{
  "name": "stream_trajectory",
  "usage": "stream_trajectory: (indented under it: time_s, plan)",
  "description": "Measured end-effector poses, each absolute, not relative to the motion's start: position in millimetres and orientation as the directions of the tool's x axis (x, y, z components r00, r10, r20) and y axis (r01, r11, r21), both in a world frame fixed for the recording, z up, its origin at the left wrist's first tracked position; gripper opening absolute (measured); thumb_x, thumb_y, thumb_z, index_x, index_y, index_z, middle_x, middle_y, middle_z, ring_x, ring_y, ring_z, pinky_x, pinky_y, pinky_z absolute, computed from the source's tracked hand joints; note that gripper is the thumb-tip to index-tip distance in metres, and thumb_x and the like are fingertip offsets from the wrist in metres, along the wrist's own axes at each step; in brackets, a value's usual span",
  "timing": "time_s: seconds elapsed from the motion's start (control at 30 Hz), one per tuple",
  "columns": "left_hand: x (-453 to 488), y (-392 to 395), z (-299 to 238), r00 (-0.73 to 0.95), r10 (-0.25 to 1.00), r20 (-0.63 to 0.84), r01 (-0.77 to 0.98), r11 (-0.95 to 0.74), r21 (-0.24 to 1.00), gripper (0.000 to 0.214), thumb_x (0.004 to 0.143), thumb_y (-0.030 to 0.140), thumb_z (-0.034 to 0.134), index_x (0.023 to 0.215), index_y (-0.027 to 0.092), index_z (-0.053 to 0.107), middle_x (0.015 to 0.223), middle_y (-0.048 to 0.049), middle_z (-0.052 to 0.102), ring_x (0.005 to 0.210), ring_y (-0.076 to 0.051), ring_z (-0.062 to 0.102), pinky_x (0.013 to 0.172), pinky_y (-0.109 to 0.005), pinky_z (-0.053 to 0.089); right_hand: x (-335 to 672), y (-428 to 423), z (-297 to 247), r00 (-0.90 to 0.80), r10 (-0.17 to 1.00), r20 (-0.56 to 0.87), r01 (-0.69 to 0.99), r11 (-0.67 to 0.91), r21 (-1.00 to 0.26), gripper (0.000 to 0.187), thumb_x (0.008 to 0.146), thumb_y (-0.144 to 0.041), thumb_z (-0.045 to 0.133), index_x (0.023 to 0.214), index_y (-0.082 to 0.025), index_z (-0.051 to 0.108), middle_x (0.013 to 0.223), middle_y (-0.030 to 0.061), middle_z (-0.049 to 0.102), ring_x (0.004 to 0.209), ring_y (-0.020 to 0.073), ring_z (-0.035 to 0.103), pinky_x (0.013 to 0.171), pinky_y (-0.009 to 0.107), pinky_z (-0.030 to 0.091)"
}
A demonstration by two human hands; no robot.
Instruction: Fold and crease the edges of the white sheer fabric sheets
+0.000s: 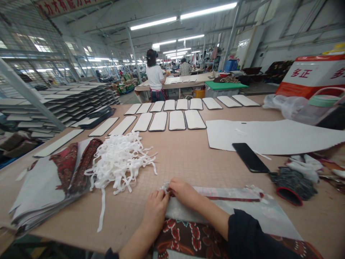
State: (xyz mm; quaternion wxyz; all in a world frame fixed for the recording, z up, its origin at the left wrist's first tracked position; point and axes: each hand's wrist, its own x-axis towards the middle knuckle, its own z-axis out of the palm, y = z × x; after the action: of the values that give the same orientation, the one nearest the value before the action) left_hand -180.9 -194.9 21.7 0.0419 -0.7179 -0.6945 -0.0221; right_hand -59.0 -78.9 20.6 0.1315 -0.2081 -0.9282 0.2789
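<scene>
At the table's front, my left hand (155, 209) pinches the left end of a folded fabric piece (229, 194). My right hand (182, 191) is closed on the same end, its fingertips touching those of my left hand. Pale backing faces up on this fabric, and a dark red edge runs along its fold. The exact spot under my fingertips is hidden. Brown-and-red patterned fabric (185, 233) shows below my wrists. Left of my hands lies a tangled heap of white fabric strips (121, 162), one strip trailing toward the front edge.
Stacked patterned fabric pieces (40, 190) lie at the left. White dark-edged panels (157, 121) stand in rows behind. A black phone (250, 157) overlaps a large white sheet (269, 135) at right, near a dark knitted cuff (293, 187). A person (155, 79) stands farther back.
</scene>
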Motion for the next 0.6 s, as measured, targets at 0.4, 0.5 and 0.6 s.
stream_trajectory:
  time_s: [0.4,0.5,0.6]
  plan:
    - [-182,-191,18,0.247,0.909,0.336,0.963,-0.192,-0.188,0.039,0.081,0.004,0.034,0.104,0.019,0.061,0.111,-0.0046,0.062,0.105,-0.020,0.049,0.094,-0.036,0.032,-26,-101,33,-0.911,0.335,0.239,0.318,0.942,-0.108,0.018,0.088,-0.020,0.041,0.091,-0.013,0.057,0.088,0.0060,0.056,0.084,0.0187,0.047,0.070,0.030,0.039]
    - [-195,-184,12,0.334,0.891,0.309,0.938,-0.281,-0.202,0.042,0.079,0.003,0.033,0.104,0.021,0.062,0.112,-0.0039,0.063,0.104,-0.020,0.052,0.094,-0.038,0.030,15,-101,40,-0.903,0.386,0.187,0.384,0.922,-0.051,0.017,0.087,-0.019,0.041,0.092,-0.013,0.056,0.088,0.0067,0.056,0.083,0.0192,0.047,0.069,0.032,0.038]
    - [-205,-175,15,0.333,0.902,0.276,0.942,-0.302,-0.148,0.040,0.079,0.005,0.035,0.102,0.023,0.062,0.110,-0.0028,0.064,0.099,-0.020,0.054,0.091,-0.038,0.032,73,-92,45,-0.833,0.546,0.088,0.543,0.837,-0.066,0.014,0.085,-0.017,0.044,0.091,-0.014,0.057,0.090,0.0072,0.057,0.086,0.0191,0.047,0.072,0.032,0.037]
